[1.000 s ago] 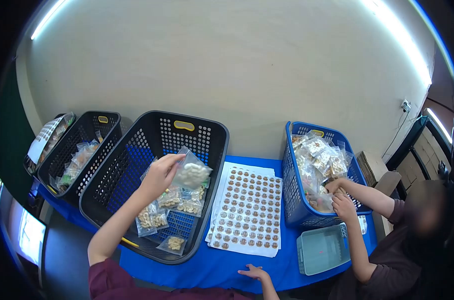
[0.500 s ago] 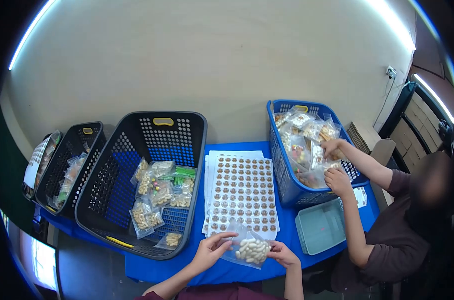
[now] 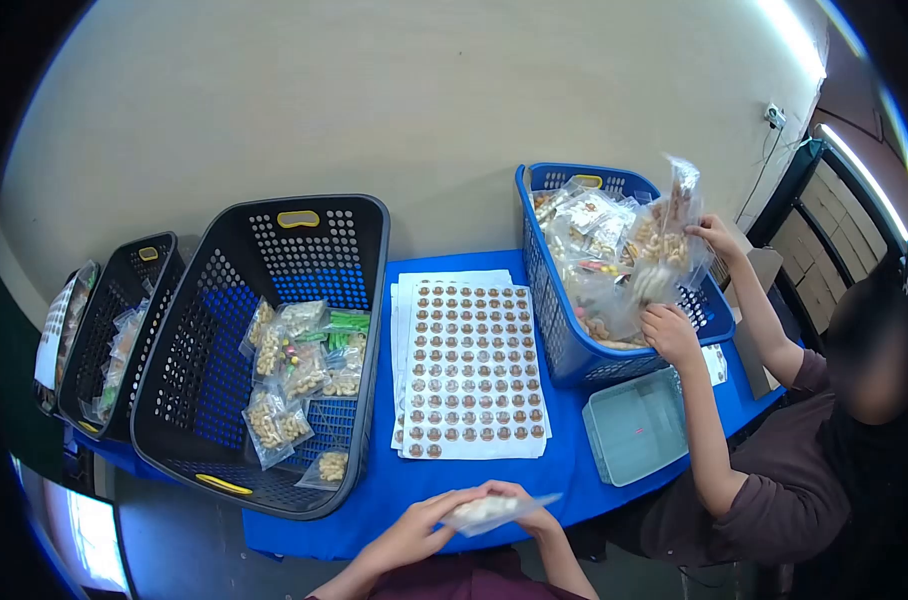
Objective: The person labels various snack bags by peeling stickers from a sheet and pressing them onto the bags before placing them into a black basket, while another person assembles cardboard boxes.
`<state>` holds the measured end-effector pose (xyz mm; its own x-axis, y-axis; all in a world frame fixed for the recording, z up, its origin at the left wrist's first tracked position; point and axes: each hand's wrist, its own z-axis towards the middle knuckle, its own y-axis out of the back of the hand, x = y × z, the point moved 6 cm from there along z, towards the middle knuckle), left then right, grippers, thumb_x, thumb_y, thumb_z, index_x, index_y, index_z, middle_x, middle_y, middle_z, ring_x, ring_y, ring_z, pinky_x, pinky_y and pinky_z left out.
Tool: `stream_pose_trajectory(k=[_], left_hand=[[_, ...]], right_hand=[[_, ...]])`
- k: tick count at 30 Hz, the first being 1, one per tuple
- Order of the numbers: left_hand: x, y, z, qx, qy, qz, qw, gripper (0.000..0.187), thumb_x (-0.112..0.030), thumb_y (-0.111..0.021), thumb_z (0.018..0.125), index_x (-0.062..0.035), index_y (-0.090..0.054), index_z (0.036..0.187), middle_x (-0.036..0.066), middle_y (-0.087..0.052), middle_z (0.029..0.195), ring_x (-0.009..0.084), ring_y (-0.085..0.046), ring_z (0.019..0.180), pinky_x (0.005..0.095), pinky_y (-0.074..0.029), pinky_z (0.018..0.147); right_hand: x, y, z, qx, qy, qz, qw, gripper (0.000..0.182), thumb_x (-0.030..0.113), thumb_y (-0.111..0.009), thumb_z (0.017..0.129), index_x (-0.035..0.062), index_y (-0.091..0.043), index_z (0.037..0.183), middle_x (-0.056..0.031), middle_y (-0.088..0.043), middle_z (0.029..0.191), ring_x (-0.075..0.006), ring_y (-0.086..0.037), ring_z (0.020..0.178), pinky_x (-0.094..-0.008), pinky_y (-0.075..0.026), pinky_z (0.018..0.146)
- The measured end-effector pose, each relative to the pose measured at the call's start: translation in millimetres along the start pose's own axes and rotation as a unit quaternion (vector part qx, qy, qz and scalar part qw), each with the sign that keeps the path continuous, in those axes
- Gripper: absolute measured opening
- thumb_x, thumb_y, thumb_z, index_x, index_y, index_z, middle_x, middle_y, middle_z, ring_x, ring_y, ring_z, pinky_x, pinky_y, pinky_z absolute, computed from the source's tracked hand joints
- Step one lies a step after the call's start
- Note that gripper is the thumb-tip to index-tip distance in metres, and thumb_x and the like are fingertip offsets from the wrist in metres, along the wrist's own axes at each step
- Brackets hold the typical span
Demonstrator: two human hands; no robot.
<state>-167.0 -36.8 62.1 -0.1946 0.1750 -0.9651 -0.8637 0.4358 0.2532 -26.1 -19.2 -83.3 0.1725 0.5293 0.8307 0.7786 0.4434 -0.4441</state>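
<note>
Close to my body, at the front edge of the blue table, my left hand (image 3: 419,525) and my right hand (image 3: 524,505) both hold a clear plastic bag (image 3: 489,510) of pale pieces. The bag lies tilted nearly flat, seen almost edge-on. Just beyond it are sheets of round brown stickers (image 3: 474,370). To the left, a large dark basket (image 3: 149,400) contains several small bags of snacks (image 3: 304,370), some with pale pieces and one with green ones.
At right, a co-worker's hands (image 3: 689,285) lift filled bags over a blue basket (image 3: 564,340) of packets. A greenish plastic tray (image 3: 634,430) stands in front of it. Two narrower baskets (image 3: 124,340) are at far left. A wall (image 3: 374,100) rises behind.
My hands and the bag have come nearer my body, and the bag has tipped from facing me to nearly flat. The co-worker has raised bags from the blue basket. The view has shifted slightly.
</note>
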Motion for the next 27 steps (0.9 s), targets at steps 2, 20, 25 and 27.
stream_pose_trajectory(k=[2, 20, 25, 27], left_hand=[[-21, 18, -20, 0.002, 0.020, -0.018, 1.000, 0.031, -0.010, -0.053, 0.082, -0.0020, -0.051, 0.111, 0.013, -0.058, 0.102, 0.0259, -0.058, 0.089, 0.0347, -0.046, 0.078], [25, 145, -116, 0.156, -0.295, -0.536, 0.776, 0.036, -0.023, -0.041, 0.087, 0.0020, -0.043, 0.113, 0.022, -0.057, 0.090, 0.0379, -0.059, 0.076, 0.0554, -0.040, 0.078], [17, 141, -81, 0.003, -0.231, -0.547, 0.805, 0.031, -0.024, -0.049, 0.084, 0.0030, -0.054, 0.097, 0.019, -0.060, 0.075, 0.0318, -0.060, 0.062, 0.0443, -0.050, 0.065], [28, 149, -73, -0.113, -0.203, -0.549, 0.803, 0.034, -0.029, -0.042, 0.086, 0.0037, -0.052, 0.088, 0.017, -0.055, 0.060, 0.0307, -0.056, 0.048, 0.0457, -0.050, 0.057]], right_hand=[[-11, 6, 12, -0.048, 0.009, -0.054, 0.997, 0.024, 0.013, -0.062, 0.078, 0.0013, -0.056, 0.098, -0.0061, -0.059, 0.094, -0.0109, -0.055, 0.086, -0.0240, -0.043, 0.077], [-97, 34, 128, -0.220, 0.025, -0.455, 0.863, 0.037, 0.020, -0.059, 0.073, 0.0052, -0.050, 0.105, -0.0116, -0.053, 0.104, -0.0237, -0.052, 0.095, -0.0338, -0.043, 0.080], [-93, 20, 129, -0.294, 0.044, -0.564, 0.770, 0.036, 0.020, -0.057, 0.071, 0.0076, -0.048, 0.104, -0.0104, -0.051, 0.097, -0.0288, -0.048, 0.095, -0.0427, -0.038, 0.079], [-91, 20, 132, -0.310, 0.048, -0.563, 0.765, 0.035, 0.019, -0.058, 0.070, 0.0079, -0.047, 0.102, -0.0099, -0.050, 0.094, -0.0278, -0.047, 0.093, -0.0438, -0.037, 0.076]])
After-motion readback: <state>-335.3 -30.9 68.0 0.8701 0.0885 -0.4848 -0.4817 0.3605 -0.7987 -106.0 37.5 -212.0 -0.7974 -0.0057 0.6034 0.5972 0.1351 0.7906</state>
